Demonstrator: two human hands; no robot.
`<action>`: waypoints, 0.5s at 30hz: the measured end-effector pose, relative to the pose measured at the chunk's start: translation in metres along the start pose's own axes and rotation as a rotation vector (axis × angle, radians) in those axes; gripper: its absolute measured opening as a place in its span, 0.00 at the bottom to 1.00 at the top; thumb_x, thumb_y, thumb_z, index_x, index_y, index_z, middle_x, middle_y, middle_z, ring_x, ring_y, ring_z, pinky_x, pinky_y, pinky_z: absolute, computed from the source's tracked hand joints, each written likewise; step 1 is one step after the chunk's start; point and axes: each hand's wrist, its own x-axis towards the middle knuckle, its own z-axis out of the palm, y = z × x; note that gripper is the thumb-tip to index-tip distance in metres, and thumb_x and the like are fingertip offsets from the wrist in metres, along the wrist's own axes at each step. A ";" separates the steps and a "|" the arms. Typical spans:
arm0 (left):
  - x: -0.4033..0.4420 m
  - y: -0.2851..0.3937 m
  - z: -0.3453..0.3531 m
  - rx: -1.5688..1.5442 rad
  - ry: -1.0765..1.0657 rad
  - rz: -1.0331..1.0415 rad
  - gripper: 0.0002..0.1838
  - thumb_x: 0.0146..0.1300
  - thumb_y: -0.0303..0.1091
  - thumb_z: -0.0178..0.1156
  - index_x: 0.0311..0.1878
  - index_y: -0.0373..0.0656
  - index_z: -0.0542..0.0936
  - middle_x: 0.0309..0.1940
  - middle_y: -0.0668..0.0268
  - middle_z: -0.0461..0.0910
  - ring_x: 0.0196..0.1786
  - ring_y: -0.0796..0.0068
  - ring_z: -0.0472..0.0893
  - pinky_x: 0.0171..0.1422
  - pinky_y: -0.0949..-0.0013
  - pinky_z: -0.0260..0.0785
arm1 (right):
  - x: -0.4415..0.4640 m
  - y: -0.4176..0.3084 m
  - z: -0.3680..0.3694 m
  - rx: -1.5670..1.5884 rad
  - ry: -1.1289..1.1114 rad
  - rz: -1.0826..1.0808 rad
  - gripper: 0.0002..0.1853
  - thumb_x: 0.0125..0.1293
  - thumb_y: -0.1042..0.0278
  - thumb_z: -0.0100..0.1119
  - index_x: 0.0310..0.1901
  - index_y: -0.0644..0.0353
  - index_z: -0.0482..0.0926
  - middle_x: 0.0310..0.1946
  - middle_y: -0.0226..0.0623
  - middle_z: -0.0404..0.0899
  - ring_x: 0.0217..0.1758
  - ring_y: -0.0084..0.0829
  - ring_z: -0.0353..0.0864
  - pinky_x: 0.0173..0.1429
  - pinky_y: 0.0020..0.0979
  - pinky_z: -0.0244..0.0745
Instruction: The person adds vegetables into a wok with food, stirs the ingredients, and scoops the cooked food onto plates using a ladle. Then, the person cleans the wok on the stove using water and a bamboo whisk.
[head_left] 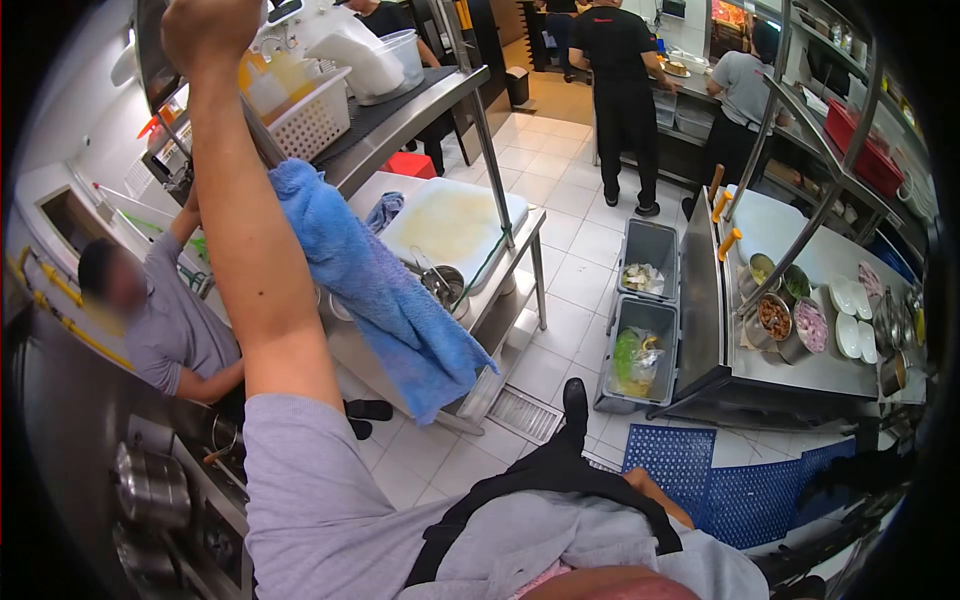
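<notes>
My left hand (pixel 212 35) is raised at the upper left with its fingers curled, near the upper shelf; whatever it grips is hidden at the frame's edge. Just right of my forearm, a blue towel (pixel 375 290) hangs from the shelf. A white basket (pixel 310 118) with bottles stands on the shelf beside my wrist. My other arm hangs low at my side, and its hand is not visible. Below the shelf lie a white cutting board (pixel 455 220) and a metal pot (pixel 445 285).
A person in grey (pixel 175 325) is at the left; other people stand at the far counter (pixel 690 100). Two grey bins (pixel 650 310) stand on the tiled floor. The right counter (pixel 790 365) holds food containers. Blue mats (pixel 750 495) and a floor drain (pixel 525 412) are near my feet.
</notes>
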 end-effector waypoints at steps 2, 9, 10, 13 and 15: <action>-0.001 -0.001 0.000 0.015 0.006 -0.005 0.14 0.60 0.34 0.72 0.48 0.45 0.84 0.38 0.57 0.89 0.44 0.61 0.90 0.47 0.61 0.80 | 0.006 0.006 -0.003 0.005 -0.021 -0.032 0.13 0.57 0.61 0.63 0.42 0.53 0.90 0.36 0.41 0.90 0.38 0.39 0.91 0.45 0.38 0.85; -0.001 0.002 0.001 0.087 0.005 0.007 0.15 0.59 0.35 0.72 0.49 0.45 0.84 0.39 0.55 0.89 0.45 0.57 0.90 0.48 0.60 0.80 | 0.040 0.043 0.029 -0.338 0.081 -0.297 0.14 0.57 0.54 0.62 0.40 0.49 0.89 0.40 0.42 0.89 0.41 0.44 0.89 0.45 0.42 0.84; -0.001 0.000 0.001 0.083 0.006 0.015 0.15 0.59 0.35 0.72 0.49 0.45 0.84 0.40 0.55 0.89 0.45 0.57 0.90 0.48 0.60 0.80 | 0.046 0.049 0.033 -0.361 0.068 -0.320 0.16 0.55 0.51 0.61 0.40 0.48 0.89 0.42 0.42 0.88 0.43 0.48 0.89 0.46 0.45 0.84; -0.001 0.005 -0.001 0.105 -0.001 -0.010 0.16 0.59 0.35 0.72 0.50 0.45 0.84 0.40 0.55 0.89 0.45 0.56 0.90 0.49 0.60 0.80 | 0.014 0.009 0.000 0.183 0.028 -0.085 0.11 0.63 0.60 0.61 0.40 0.51 0.91 0.35 0.38 0.90 0.37 0.35 0.90 0.42 0.38 0.84; -0.001 0.006 -0.001 0.095 0.005 -0.001 0.15 0.59 0.35 0.72 0.49 0.45 0.84 0.39 0.55 0.89 0.45 0.56 0.89 0.48 0.60 0.80 | -0.001 -0.009 -0.023 0.048 0.029 -0.140 0.11 0.65 0.64 0.60 0.39 0.55 0.91 0.32 0.39 0.90 0.32 0.32 0.89 0.37 0.37 0.83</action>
